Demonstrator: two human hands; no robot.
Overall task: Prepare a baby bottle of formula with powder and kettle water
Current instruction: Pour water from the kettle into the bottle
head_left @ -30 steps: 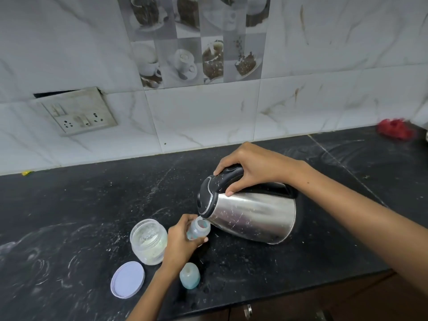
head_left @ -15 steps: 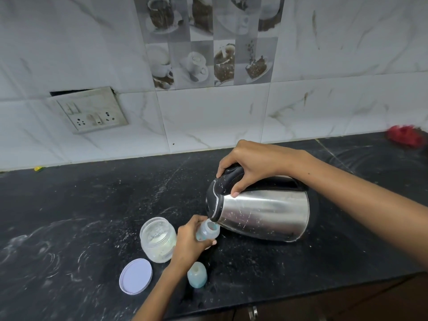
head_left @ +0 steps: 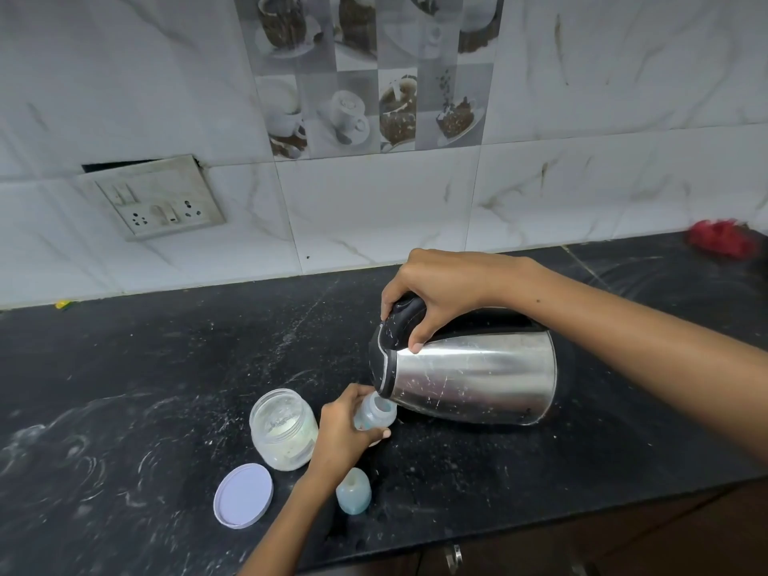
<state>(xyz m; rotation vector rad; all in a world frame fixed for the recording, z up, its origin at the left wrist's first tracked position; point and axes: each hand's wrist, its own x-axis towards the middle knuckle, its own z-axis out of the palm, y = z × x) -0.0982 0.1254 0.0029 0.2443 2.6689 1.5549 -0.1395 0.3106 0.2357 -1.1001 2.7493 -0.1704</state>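
Note:
My right hand (head_left: 440, 291) grips the black handle of a steel kettle (head_left: 478, 376), which is tipped far over to the left with its spout at the mouth of a small clear baby bottle (head_left: 376, 413). My left hand (head_left: 343, 436) holds that bottle upright on the black counter (head_left: 145, 367). Just left of the bottle stands an open clear jar of white powder (head_left: 282, 430). The jar's white lid (head_left: 244, 494) lies flat in front of it. The bottle's pale blue cap (head_left: 353, 490) stands near the counter's front edge, by my left wrist.
A marble-tiled wall runs behind the counter, with a switch and socket plate (head_left: 156, 197) at the left. A red cloth-like thing (head_left: 721, 239) lies at the far right back. The counter's front edge runs close below the cap, with cabinet doors under it.
The kettle stays tipped at the bottle's mouth and both hands keep their hold. Only the view has shifted a little.

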